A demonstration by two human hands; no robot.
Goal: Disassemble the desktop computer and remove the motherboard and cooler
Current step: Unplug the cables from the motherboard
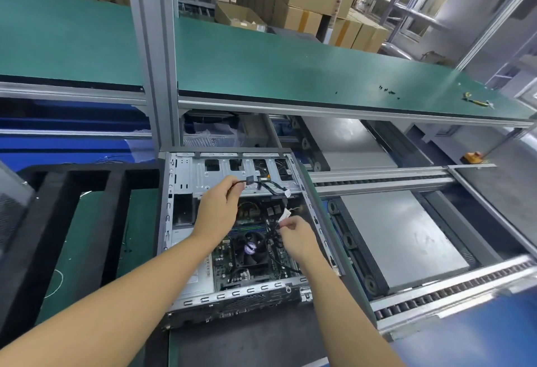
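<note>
An open desktop case (pixel 186 180) lies on its side on the bench in front of me. Inside it sits the green motherboard (pixel 223 262) with a black fan cooler (pixel 251 249) at its middle. My left hand (pixel 218 211) is raised over the drive cage and pinches a black cable (pixel 261 185) that ends in a white plug. My right hand (pixel 296 236) hovers over the board's right side and pinches a white connector (pixel 284 215) with thin wires. Black cables run down past the cooler under my right wrist.
Black foam frames (pixel 87 192) lie left of the case on a green mat. A roller conveyor (pixel 406 239) with grey pallets runs to the right. A green shelf (pixel 290 70) above holds several small black screws (pixel 388 92) and a yellow tool (pixel 476 101).
</note>
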